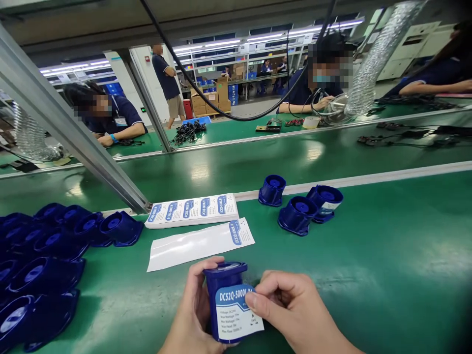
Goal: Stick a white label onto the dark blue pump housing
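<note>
Holding one blue housing (pixel 225 290), both hands (pixel 191 314) (pixel 295 309); three housings (pixel 298 204) beyond, perhaps.

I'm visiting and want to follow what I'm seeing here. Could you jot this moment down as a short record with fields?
left hand: left hand grips the blue housing
right hand: right hand presses the label onto it
label sheets: sticker sheet and peeled backing lie ahead on the green bench
left of bench: pile of blue housings
ahead right: three housings, one labelled
</note>
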Tool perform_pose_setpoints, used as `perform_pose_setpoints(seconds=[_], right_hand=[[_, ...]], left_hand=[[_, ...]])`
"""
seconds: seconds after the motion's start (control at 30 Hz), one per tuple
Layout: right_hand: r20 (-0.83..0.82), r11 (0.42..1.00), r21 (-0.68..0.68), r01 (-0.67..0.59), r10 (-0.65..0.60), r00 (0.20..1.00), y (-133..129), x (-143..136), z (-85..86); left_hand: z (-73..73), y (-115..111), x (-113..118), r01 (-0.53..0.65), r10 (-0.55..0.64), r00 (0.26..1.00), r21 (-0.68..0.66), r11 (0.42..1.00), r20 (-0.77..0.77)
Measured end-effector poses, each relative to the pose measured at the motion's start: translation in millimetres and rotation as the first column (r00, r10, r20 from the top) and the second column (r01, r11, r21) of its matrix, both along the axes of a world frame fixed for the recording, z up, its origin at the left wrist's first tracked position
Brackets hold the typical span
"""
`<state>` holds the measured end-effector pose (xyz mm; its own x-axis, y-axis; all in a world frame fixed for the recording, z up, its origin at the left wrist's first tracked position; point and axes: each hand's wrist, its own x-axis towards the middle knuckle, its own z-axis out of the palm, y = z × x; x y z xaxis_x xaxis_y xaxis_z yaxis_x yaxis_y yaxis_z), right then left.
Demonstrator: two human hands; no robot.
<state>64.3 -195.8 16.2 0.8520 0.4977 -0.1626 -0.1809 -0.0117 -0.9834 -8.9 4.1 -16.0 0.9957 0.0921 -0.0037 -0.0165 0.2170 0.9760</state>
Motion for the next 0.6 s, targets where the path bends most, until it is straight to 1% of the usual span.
perform_pose_setpoints(seconds=[0.13, 0.3, 0.4, 0.53, 0.6], right_hand=[[0.018, 1.000, -0.003, 0.013, -0.013, 1.000, 1.7, -0.9, -0.3], [0.009, 1.000, 0.017, 0.002, -0.002, 1.000, 2.4, -1.2, -2.3], [0.009, 0.999, 0.036, 0.002, -0.002, 1.000, 3.0, -1.0, -1.8], [-0.001, 0.998, 0.059, 0.016, -0.016, 1.000, 3.7, -1.1, -2.1], [-0.004, 0.998, 0.065, 0.017, -0.017, 1.000, 4.3, -1.2, -2.6]], left_hand=[[-1.2, 0.3, -0.7, 0.000, 0.000, 1.000, -0.017, 1.000, -0.011], [-1.3, 0.7, 0.5, 0.003, -0.002, 0.999, -0.022, 1.000, 0.047], [-0.6, -0.2, 2.1, 0.008, -0.007, 0.999, -0.009, 1.000, 0.054], [4.2, -2.8, 2.4, -0.005, 0.007, 0.996, -0.024, 1.000, 0.088], [9.4, -3.8, 1.7, -0.006, 0.007, 0.998, -0.020, 1.000, 0.063]])
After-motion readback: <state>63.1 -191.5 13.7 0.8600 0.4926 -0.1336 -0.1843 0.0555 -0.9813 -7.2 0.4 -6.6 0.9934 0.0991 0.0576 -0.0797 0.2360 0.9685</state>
